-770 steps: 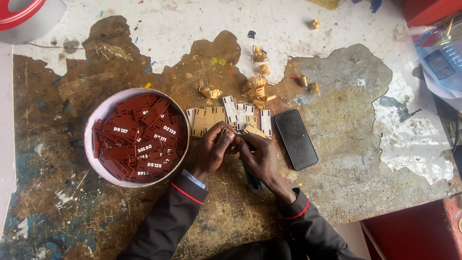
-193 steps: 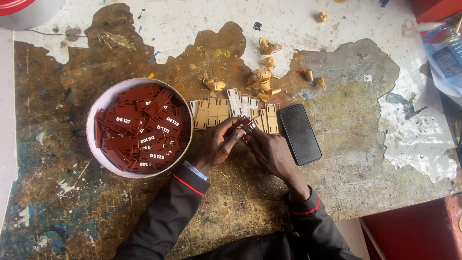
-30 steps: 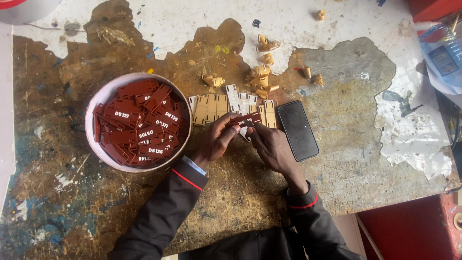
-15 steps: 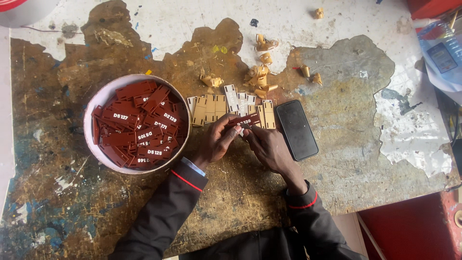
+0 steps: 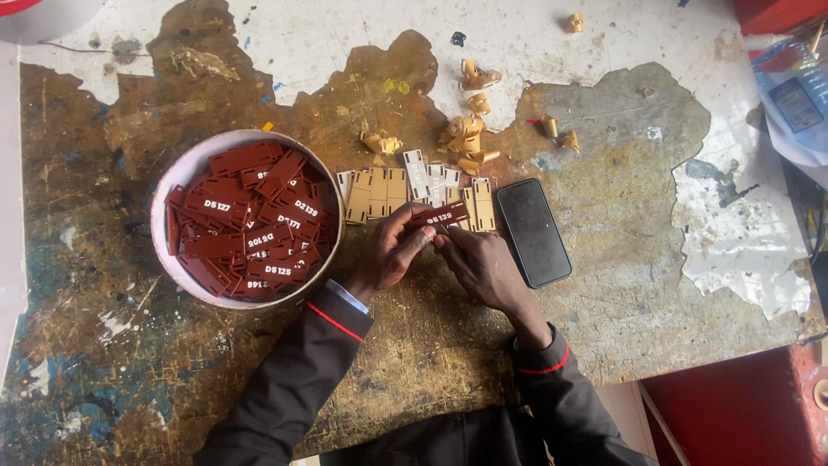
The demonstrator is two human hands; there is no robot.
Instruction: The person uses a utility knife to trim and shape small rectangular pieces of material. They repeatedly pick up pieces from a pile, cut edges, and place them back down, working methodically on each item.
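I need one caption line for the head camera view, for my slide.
Both hands, left hand and right hand, hold a dark red tag beside a bowl of similar tags.

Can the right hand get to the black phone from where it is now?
Probably yes. The phone lies flat on the table just beside the right hand, with nothing between them. But that hand and the left hand both grip a dark red tag, so it must let go first.

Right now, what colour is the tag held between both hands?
Dark red with white lettering; the tag shows best in the head view.
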